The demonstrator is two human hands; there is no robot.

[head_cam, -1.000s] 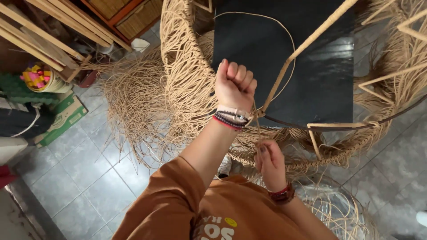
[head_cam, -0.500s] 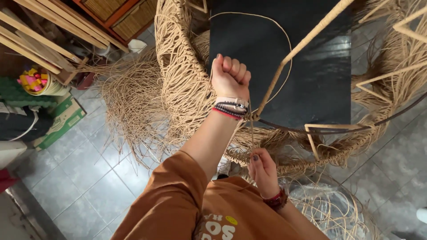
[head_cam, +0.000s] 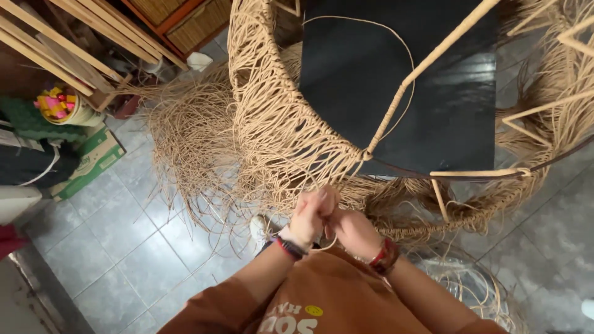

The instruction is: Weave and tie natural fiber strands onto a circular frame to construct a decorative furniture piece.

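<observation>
The woven rattan frame (head_cam: 278,130) is a large, rounded, basket-like shell of pale tan strands, loosely laced in rows over a thin cane skeleton, with long unwoven ends spilling off its outer side in a shaggy fringe (head_cam: 185,142) onto the grey tiled floor (head_cam: 117,241). It stands on that floor right in front of the person, its curved wall running from the top centre of the view down and round to the right, so its long sweep goes from far to near and then bends rightwards along the lower rim. A straight cane strut (head_cam: 427,68) slants from the upper right down to the rim, and a single thin strand (head_cam: 396,43) loops above a black sheet (head_cam: 433,105) inside the shell. Both hands meet at the lower rim: the left hand (head_cam: 309,216) and right hand (head_cam: 352,230) are pressed close together, fingers curled and pinching fine strands of the weave.
</observation>
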